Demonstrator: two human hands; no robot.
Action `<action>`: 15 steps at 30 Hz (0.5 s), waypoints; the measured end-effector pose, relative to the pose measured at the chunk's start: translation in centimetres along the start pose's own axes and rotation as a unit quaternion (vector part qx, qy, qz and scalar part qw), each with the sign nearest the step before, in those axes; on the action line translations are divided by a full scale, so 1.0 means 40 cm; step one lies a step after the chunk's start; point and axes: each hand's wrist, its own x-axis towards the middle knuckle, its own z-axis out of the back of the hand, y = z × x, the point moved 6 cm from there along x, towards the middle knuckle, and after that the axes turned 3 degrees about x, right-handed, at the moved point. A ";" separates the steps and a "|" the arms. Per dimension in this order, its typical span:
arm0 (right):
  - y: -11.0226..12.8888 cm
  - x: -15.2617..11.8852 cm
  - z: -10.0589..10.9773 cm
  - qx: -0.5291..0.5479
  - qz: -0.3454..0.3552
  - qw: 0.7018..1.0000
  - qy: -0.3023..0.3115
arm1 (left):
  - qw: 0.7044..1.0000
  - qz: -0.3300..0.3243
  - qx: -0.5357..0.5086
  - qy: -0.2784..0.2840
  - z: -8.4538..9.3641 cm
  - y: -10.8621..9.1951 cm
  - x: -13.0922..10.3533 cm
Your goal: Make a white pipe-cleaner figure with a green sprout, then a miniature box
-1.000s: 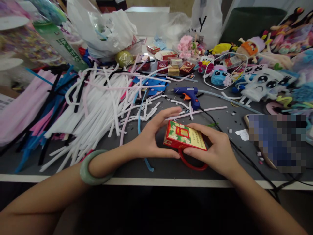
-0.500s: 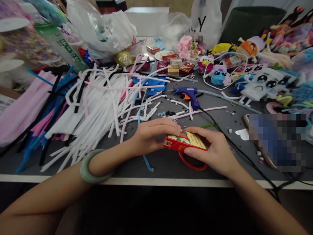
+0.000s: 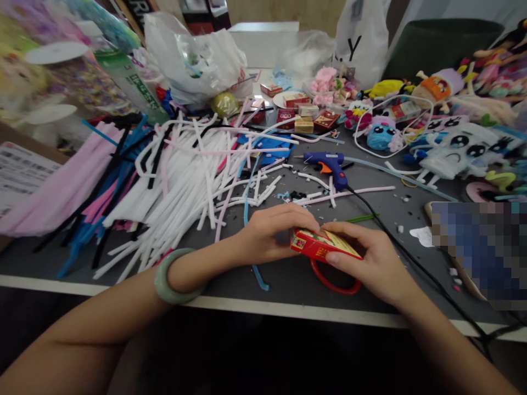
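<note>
My right hand (image 3: 376,258) grips a small red and yellow cardboard box (image 3: 320,248), shaped like a cigarette pack, by its right end. The thumb presses the near red side while the fingers lie along the far edge. From the left, my left hand (image 3: 280,233) curls over the box, its fingertips touching the top and its thumb low by the left end. Its palm side is partly hidden. Just beneath the box, red scissors (image 3: 335,282) lie on the table, with only a looped handle showing. A light green bangle (image 3: 167,277) circles my left wrist.
Piled white fuzzy stems (image 3: 177,203) cover the left side, beside pink and blue ones. A blue glue gun (image 3: 325,160) lies ahead, its black cable (image 3: 395,247) running right. Several small boxes (image 3: 303,125) stand behind it. Plush-like figures (image 3: 457,148) and a phone (image 3: 473,252) are at right.
My view has turned slightly left, so everything sits further right in the picture. The box has tipped, showing more of its red side and less of its yellow face. Both hands remain on it.
</note>
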 end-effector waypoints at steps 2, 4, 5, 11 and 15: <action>0.001 0.000 0.001 -0.006 0.006 1.000 0.001 | 1.000 -0.004 -0.012 0.004 0.000 -0.001 0.002; 0.000 0.001 -0.001 0.000 0.010 1.000 0.003 | 1.000 0.001 -0.020 0.004 0.000 0.000 0.002; 0.000 0.002 -0.003 0.011 0.012 1.000 0.002 | 1.000 0.011 -0.020 0.003 0.000 0.003 0.002; -0.003 0.001 0.005 0.107 0.049 0.992 -0.054 | 0.966 0.209 -0.150 -0.032 -0.025 0.058 -0.021; 0.003 0.005 0.005 -0.036 0.091 0.990 -0.100 | 0.922 0.250 -0.295 -0.013 -0.063 0.058 -0.024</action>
